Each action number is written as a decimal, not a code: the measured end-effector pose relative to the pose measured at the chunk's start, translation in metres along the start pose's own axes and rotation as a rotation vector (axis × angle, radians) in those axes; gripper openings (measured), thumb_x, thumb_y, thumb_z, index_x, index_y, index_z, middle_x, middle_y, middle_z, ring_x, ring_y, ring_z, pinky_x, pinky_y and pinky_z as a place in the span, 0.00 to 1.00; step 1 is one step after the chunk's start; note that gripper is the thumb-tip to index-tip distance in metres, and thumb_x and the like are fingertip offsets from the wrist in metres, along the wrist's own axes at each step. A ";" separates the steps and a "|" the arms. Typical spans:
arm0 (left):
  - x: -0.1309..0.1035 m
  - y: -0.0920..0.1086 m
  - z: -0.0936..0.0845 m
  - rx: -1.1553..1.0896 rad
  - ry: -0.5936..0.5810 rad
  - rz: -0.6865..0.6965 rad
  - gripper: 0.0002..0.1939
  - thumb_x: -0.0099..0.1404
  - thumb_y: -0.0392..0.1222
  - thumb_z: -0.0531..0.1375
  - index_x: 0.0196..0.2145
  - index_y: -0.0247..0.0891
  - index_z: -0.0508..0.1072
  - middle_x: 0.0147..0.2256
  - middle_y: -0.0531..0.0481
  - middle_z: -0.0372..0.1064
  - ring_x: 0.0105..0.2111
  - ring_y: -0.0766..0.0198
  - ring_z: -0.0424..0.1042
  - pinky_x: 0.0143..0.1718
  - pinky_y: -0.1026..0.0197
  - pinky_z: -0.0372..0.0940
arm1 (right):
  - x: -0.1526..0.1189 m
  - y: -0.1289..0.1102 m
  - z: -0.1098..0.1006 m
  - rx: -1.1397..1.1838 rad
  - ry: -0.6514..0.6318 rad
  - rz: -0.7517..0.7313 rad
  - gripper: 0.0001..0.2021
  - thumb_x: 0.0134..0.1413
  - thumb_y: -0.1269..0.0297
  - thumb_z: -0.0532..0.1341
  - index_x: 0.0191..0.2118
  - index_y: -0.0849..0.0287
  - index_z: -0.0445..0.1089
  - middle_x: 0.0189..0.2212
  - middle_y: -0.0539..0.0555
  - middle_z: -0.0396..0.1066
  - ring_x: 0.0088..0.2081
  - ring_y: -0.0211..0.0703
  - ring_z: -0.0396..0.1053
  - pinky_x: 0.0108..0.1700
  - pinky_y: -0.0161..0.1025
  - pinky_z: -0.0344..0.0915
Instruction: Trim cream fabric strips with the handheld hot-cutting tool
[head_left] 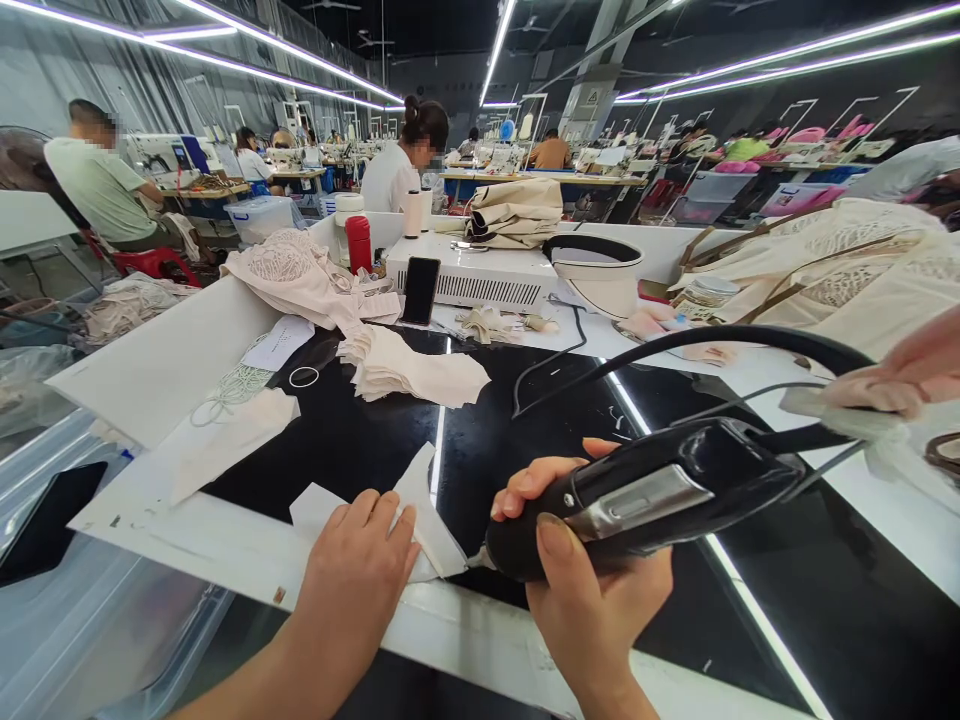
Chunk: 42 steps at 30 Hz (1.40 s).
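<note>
My right hand [592,590] is wrapped around a black corded hand tool [637,500] with a metal lever on its side. The tool's thin metal tip meets the corner of a pale fabric piece [435,520] near the front edge of the black tabletop. My left hand [364,560] presses on that piece with its fingers bent close together, holding it down just left of the tip. A white sheet-like piece [311,503] sticks out beyond my left hand. Farther back lies a stack of cut beige fabric pieces [412,370].
Another person's hand [915,370] at the right edge is by the tool's cable [750,335]. A phone [420,290] leans against a vented white box [480,270]. Beside it stand a red bottle [358,245] and lace garments [292,265]. More garments [840,260] are heaped at the right.
</note>
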<state>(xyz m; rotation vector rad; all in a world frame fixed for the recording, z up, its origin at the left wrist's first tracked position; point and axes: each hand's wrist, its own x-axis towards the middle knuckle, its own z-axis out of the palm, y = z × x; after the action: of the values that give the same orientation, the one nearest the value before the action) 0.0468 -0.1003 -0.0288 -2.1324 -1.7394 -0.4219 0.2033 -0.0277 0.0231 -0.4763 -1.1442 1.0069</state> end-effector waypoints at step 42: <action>0.003 -0.001 0.011 -0.438 0.003 0.247 0.11 0.74 0.31 0.57 0.50 0.38 0.74 0.48 0.42 0.71 0.49 0.58 0.73 0.56 0.51 0.70 | 0.014 0.007 0.005 -0.026 0.016 0.027 0.20 0.55 0.62 0.70 0.53 0.49 0.68 0.30 0.46 0.72 0.27 0.40 0.70 0.29 0.41 0.71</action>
<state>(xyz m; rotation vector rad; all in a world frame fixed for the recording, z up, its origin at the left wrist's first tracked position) 0.0461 -0.0928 -0.0376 -2.6035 -1.4541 -0.7932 0.1966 -0.0133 0.0268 -0.5211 -1.1402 1.0109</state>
